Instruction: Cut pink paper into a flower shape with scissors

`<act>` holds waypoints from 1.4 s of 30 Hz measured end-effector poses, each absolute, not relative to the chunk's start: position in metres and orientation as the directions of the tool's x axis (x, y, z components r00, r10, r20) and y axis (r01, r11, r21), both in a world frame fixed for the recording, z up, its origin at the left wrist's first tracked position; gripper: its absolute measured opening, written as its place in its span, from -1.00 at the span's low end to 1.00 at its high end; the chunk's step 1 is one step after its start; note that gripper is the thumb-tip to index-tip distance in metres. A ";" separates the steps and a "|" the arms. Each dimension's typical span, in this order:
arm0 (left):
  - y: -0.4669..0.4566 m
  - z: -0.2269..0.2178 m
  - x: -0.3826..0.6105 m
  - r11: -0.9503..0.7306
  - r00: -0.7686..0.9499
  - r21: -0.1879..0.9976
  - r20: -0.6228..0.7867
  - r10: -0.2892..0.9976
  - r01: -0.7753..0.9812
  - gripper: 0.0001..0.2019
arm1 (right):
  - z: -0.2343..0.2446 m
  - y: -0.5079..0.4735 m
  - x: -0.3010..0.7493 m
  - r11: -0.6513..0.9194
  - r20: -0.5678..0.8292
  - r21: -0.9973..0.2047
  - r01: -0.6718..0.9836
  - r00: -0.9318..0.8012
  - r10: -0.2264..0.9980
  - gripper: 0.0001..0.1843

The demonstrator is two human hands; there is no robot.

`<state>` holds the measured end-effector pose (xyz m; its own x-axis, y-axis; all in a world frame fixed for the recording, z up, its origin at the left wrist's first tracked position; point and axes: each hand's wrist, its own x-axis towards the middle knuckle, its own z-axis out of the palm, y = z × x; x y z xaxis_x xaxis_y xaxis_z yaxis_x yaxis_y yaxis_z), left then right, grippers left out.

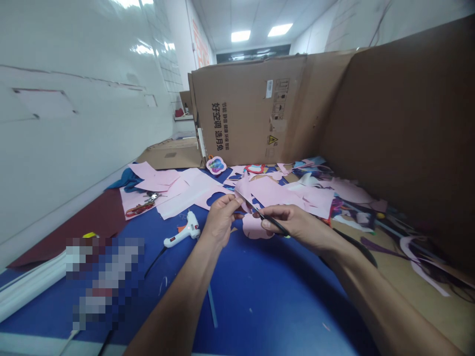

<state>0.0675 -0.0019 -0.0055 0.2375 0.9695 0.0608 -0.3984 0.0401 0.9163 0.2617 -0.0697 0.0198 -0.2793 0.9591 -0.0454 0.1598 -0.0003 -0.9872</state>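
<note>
My left hand (222,217) pinches a small piece of pink sheet (244,189) between thumb and fingers, over the middle of the table. In my right hand (291,222) is a pair of scissors (275,225) with dark handles, its blades pointing up and left against the pink piece. How far apart the blades are, I cannot tell. Just below the two hands lies a pink flower-shaped cutout (257,228), partly hidden by my right fingers. Left of my left hand, a white glue gun (185,231) rests on the blue tabletop (252,301).
Pink sheets (189,190) and scraps cover the back of the table. A flower-shaped decoration (216,165) leans against a tall cardboard panel (245,113). Keys (154,198) lie at the left. Mixed scraps and strips (415,257) fill the right side, beside another cardboard wall (408,123).
</note>
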 end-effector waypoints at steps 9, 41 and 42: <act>-0.004 -0.002 0.066 0.033 0.247 0.926 0.066 0.967 -0.376 -0.72 | 0.023 -0.070 0.262 -0.036 -0.085 -0.982 0.188 -0.257 0.963 -0.40; 0.006 0.009 0.045 -0.015 0.189 0.956 0.073 0.979 -0.294 -0.68 | -0.002 -0.059 0.273 0.093 -0.018 -0.940 0.329 -0.319 0.947 -0.49; 0.006 0.009 0.045 -0.009 0.189 0.960 0.064 0.980 -0.279 -0.69 | -0.002 -0.060 0.272 0.098 -0.016 -0.938 0.331 -0.325 0.945 -0.51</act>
<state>0.0447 0.0055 0.0090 0.1887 0.9800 0.0635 -0.2791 -0.0085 0.9602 0.2715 -0.0600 -0.0015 -0.3253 0.9455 -0.0162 0.3314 0.0979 -0.9384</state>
